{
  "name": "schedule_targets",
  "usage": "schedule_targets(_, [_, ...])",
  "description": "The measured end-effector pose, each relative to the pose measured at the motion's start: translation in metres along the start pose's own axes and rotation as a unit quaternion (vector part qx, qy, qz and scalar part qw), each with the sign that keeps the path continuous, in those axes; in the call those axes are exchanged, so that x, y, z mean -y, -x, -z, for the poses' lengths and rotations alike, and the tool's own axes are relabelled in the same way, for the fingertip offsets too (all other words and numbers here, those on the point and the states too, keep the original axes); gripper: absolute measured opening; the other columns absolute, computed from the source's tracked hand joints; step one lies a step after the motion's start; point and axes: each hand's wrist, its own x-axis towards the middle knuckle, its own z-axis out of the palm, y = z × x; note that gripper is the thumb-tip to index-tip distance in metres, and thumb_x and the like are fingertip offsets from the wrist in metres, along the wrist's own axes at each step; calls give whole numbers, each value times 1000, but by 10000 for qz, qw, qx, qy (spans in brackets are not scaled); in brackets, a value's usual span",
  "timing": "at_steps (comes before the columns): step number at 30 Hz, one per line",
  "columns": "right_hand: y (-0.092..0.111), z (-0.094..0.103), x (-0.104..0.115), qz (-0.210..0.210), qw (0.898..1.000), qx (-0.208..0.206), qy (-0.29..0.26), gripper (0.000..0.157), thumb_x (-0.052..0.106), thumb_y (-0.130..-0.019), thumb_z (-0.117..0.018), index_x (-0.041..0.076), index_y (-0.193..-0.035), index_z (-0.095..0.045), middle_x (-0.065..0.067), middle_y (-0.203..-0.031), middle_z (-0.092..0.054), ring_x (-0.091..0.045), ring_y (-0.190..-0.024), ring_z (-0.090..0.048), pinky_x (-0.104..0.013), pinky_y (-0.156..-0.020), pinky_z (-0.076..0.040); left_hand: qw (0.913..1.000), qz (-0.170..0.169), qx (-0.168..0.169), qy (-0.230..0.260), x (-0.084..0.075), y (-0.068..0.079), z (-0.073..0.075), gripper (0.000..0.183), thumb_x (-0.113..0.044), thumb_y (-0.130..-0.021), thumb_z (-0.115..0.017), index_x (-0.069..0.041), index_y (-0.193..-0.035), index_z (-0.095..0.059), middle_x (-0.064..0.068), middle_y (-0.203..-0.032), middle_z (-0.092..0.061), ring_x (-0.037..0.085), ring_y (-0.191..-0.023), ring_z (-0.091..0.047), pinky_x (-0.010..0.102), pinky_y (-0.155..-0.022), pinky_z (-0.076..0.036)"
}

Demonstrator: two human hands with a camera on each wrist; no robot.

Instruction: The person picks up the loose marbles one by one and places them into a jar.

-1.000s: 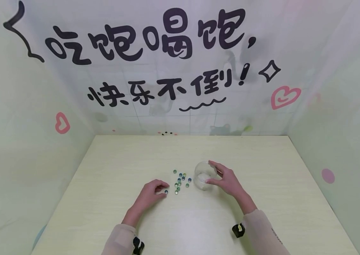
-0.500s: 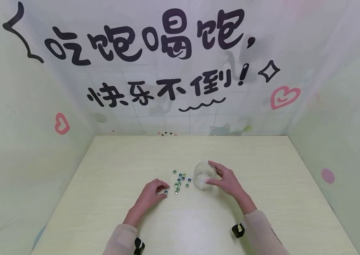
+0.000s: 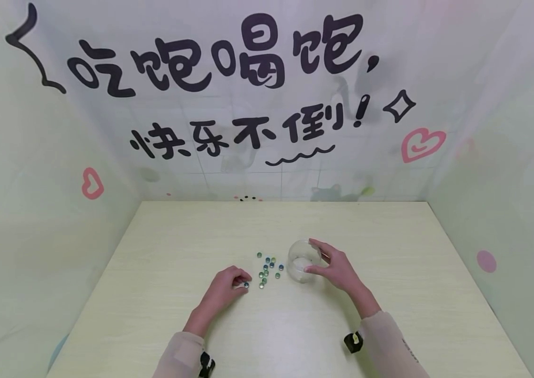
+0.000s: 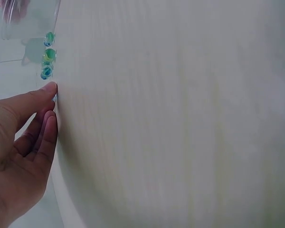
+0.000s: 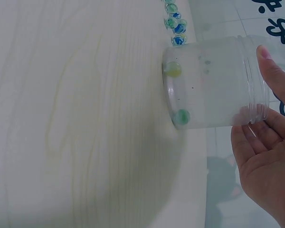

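Thumb and fingers of my left hand curl about one small blue glass marble at the table surface. In the left wrist view only a sliver of blue shows between the fingertips of that hand. My right hand grips a clear jar near its rim; the jar stands upright on the table. Several green and blue marbles lie loose between the hands. Through the jar wall two marbles show, one yellow-green and one green; whether they lie inside or behind I cannot tell.
The pale wooden table is enclosed by printed cloth at the back and at both sides. Black camera mounts sit at the left wrist and the right wrist.
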Motion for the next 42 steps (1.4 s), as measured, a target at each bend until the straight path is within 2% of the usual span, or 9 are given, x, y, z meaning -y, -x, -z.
schedule_targets(19, [0,0,0,5,10000,-9,88,70,5,-83,-78,-10,-142,-45,-30,-146,-48,-45,-139,-42,-54,-111,-41,10000,26,12,-28,-3,0,1,17,-2,-83,-76,-12,-96,-73,-2,-91,-66,9,-82,-57,21,-72,-52])
schedule_targets(24, [-4,-3,-15,0,10000,-33,85,72,5,-82,-79,-10,-143,-44,-30,-148,-46,-45,-141,-40,-53,-112,-40,10000,74,-12,-22,-2,0,0,16,-2,-84,-76,-13,-95,-73,-2,-90,-66,9,-81,-57,20,-72,-52])
schedule_targets(30, [-10,-7,-41,16,9999,-100,135,73,9,-82,-80,-2,-145,-45,-24,-150,-47,-41,-142,-41,-50,-113,-41,10000,88,-22,26,-2,0,1,15,-2,-84,-75,-13,-96,-73,-2,-90,-67,9,-81,-58,20,-71,-52])
schedule_targets(42, [-11,-5,-45,98,9997,-77,214,74,17,-82,-81,0,-145,-46,-23,-149,-48,-40,-141,-43,-48,-112,-42,9999,127,36,57,-2,0,2,15,-3,-85,-75,-13,-96,-73,-1,-90,-67,9,-80,-58,20,-71,-52])
